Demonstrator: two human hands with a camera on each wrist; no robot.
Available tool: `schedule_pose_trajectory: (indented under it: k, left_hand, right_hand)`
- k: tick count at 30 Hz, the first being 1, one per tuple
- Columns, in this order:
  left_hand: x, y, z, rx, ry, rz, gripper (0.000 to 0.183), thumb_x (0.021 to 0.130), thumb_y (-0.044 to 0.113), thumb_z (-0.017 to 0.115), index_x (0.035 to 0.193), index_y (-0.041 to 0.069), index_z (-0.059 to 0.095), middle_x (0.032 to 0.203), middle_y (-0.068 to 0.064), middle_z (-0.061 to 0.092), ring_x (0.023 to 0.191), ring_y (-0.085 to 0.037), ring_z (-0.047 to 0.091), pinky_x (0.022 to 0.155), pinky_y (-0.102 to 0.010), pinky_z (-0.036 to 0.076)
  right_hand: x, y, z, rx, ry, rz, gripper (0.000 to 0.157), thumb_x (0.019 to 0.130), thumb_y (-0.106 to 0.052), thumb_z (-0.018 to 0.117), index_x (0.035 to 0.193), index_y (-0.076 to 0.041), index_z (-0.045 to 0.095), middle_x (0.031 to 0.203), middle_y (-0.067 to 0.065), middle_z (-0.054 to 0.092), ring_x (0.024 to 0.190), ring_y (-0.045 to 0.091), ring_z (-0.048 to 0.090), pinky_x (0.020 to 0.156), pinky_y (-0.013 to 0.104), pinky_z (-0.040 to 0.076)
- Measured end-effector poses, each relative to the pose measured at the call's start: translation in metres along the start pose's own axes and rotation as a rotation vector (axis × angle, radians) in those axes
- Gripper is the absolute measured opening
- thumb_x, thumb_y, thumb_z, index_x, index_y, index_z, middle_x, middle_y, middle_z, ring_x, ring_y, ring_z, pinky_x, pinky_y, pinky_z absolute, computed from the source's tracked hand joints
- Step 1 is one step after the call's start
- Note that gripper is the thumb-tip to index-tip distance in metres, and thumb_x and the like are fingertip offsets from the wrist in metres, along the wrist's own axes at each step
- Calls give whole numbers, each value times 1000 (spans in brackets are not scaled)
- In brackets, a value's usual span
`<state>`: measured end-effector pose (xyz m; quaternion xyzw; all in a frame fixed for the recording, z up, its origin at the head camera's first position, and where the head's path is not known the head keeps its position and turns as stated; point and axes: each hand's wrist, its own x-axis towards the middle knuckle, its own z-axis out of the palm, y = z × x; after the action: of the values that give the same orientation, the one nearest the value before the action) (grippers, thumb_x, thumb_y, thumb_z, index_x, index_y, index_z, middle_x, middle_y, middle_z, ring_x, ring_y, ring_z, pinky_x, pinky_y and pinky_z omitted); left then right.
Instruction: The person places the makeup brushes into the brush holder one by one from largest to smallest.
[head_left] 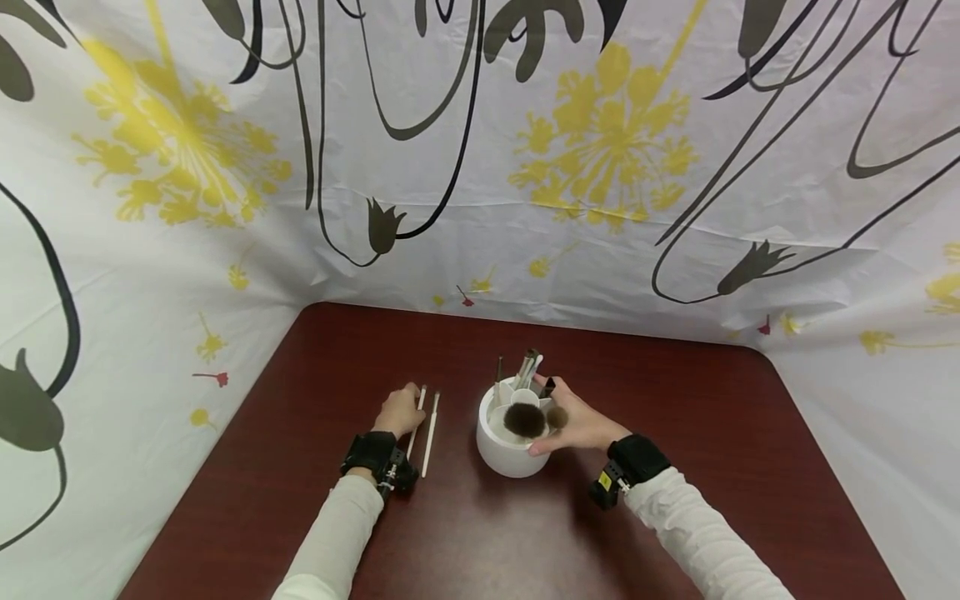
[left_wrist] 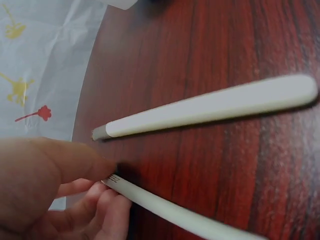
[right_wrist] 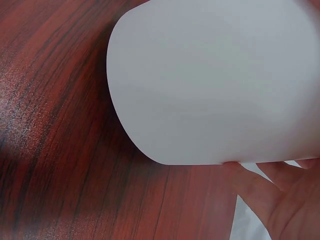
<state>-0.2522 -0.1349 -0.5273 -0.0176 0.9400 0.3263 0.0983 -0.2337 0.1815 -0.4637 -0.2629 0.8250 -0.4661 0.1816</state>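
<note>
My left hand (head_left: pixel 400 411) pinches one slim white-handled makeup brush (left_wrist: pixel 170 211) between thumb and fingers, close to its far end. The brush slants low over the table; whether it touches the wood I cannot tell. A second white-handled makeup brush (head_left: pixel 431 437) lies just to its right, with a grey ferrule at the far end. Around the right side of a round white brush holder (head_left: pixel 510 460), my right hand (head_left: pixel 581 421) grips with thumb in front and fingers behind. Several brushes stand in the holder, among them a large dark fluffy brush (head_left: pixel 524 420) and a smaller brown one (head_left: pixel 557 417).
The dark red wooden table (head_left: pixel 675 525) carries these things. A white cloth (head_left: pixel 480 183) printed with yellow flowers and dark stems hangs behind the table and along its sides. Black wrist devices (head_left: pixel 637 460) sit on both wrists.
</note>
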Motion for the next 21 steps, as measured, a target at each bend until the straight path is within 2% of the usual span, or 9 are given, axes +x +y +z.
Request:
schedule_pose_trajectory:
  k: [4, 14, 21]
  left_hand:
    - [-3, 1, -2, -2, 2, 3, 32, 84, 8, 59, 114, 0, 50, 71, -8, 54, 54, -17, 49, 47, -26, 36]
    - [-8, 4, -6, -29, 4, 30, 33, 82, 8, 60, 113, -1, 50, 70, -7, 54, 56, -17, 51, 49, -27, 38]
    - [-9, 11, -10, -63, 41, 96, 31, 80, 6, 61, 108, 0, 49, 74, -7, 59, 59, -16, 55, 52, -28, 42]
  right_hand:
    - [0, -1, 1, 11, 0, -2, 108, 62, -25, 83, 145, -11, 16, 129, 14, 28, 128, 32, 22, 99, 53, 24]
    - [-1, -3, 1, -6, 10, 23, 109, 61, -28, 84, 144, -11, 16, 128, 14, 29, 126, 32, 26, 98, 51, 26]
    - [-1, -2, 1, 27, -7, 15, 106, 63, -25, 83, 144, -7, 16, 127, 14, 29, 126, 32, 26, 98, 51, 26]
